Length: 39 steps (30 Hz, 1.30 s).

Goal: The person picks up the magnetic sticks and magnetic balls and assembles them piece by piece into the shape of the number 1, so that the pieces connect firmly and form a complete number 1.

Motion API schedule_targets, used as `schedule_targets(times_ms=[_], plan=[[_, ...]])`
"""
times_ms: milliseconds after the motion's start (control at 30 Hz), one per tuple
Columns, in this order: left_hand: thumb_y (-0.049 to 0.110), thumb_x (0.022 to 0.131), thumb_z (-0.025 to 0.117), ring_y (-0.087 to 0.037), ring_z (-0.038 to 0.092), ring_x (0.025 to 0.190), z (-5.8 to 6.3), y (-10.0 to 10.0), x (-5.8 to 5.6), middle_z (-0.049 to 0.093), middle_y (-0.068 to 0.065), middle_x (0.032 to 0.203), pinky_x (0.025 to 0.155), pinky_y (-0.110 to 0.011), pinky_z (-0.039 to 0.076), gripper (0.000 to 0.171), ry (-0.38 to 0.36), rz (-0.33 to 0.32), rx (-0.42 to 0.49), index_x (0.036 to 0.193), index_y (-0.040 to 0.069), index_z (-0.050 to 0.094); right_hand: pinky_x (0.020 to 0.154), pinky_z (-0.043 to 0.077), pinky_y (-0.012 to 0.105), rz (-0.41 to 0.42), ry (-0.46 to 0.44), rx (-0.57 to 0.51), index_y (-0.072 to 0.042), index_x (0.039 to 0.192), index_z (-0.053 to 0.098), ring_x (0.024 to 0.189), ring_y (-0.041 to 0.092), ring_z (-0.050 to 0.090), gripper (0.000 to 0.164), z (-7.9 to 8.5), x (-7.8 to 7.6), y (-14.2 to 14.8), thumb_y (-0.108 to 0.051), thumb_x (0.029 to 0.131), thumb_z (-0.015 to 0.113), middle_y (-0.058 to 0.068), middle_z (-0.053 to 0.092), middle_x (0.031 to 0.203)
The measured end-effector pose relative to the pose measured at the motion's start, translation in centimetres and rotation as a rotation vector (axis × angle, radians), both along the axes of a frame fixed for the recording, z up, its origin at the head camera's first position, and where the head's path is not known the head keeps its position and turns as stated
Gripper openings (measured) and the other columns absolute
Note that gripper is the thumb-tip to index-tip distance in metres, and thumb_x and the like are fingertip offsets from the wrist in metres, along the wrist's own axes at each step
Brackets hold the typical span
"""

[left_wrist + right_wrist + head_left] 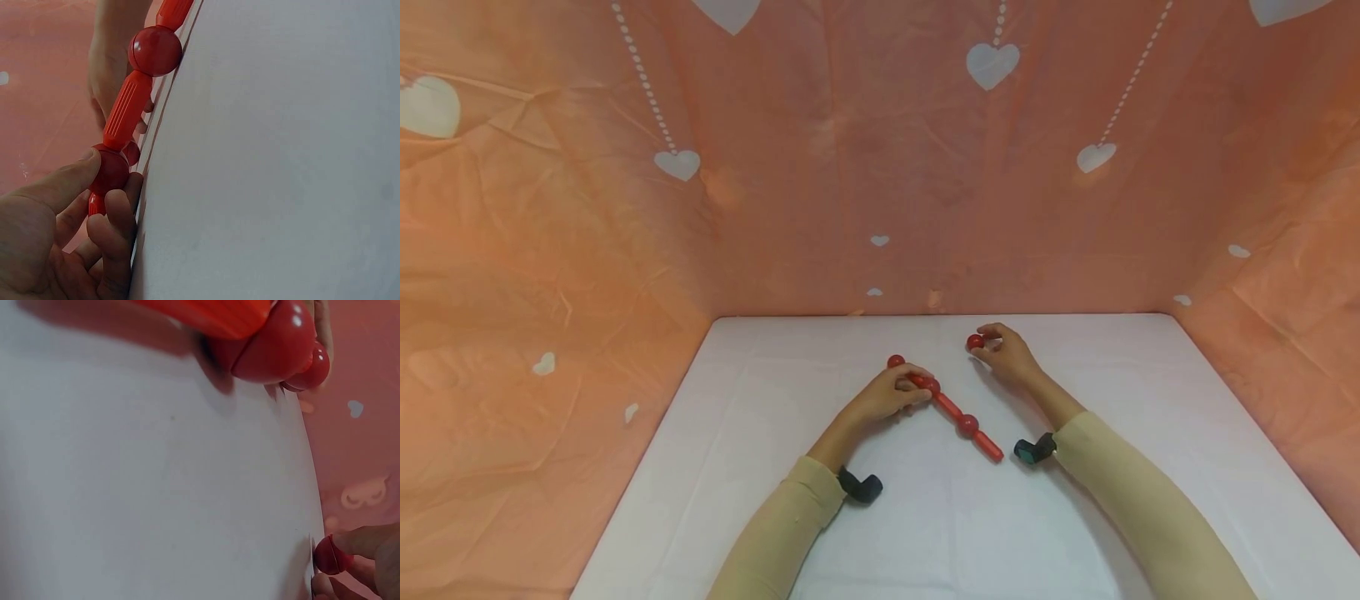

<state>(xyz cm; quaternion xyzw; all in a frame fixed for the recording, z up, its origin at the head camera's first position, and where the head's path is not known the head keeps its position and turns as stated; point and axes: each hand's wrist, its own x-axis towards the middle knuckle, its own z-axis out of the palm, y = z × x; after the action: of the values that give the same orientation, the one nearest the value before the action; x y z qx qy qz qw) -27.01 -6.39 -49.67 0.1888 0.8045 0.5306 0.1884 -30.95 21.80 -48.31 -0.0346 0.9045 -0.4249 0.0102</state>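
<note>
A chain of red balls and ribbed red rods [949,406] lies slanting across the middle of the white table. My left hand [891,392] grips it near its far end, thumb and fingers around one ball [111,170]. Beyond that hand, another ball [896,361] shows at the chain's far end. To the right and farther back, my right hand [1006,357] pinches a separate red ball [975,342] between thumb and fingers. In the right wrist view this ball [332,555] has a seam around it and sits close over the tabletop.
The white table [775,367] is enclosed by orange cloth walls [880,167] printed with white hearts. Dark wrist cameras [861,486] are strapped on both wrists, beside beige sleeves [790,517]. The chain's near end [989,447] lies close to the right wrist camera [1034,449].
</note>
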Motion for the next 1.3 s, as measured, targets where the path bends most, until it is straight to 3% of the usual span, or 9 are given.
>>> schedule_targets(times_ms=[567, 1300], plan=[[0.028, 0.103, 0.076, -0.015, 0.057, 0.066, -0.10, 0.06, -0.07, 0.071, -0.004, 0.090, 0.057, -0.025, 0.048, 0.034, 0.010, -0.007, 0.009, 0.134, 0.017, 0.070, 0.109, 0.050, 0.054, -0.016, -0.007, 0.000, 0.004, 0.144, 0.056, 0.125, 0.042, 0.055, 0.046, -0.40, -0.45, -0.10, -0.015, 0.104, 0.071, 0.028, 0.057, 0.143], [0.028, 0.103, 0.076, -0.016, 0.057, 0.066, -0.10, 0.09, -0.14, 0.070, -0.003, 0.089, 0.057, -0.025, 0.048, 0.034, -0.001, -0.003, 0.012, 0.134, 0.017, 0.070, 0.107, 0.049, 0.055, -0.005, 0.036, 0.009, 0.007, 0.139, 0.058, 0.118, 0.042, 0.057, 0.042, -0.59, -0.37, 0.07, -0.012, 0.104, 0.071, 0.030, 0.059, 0.138]])
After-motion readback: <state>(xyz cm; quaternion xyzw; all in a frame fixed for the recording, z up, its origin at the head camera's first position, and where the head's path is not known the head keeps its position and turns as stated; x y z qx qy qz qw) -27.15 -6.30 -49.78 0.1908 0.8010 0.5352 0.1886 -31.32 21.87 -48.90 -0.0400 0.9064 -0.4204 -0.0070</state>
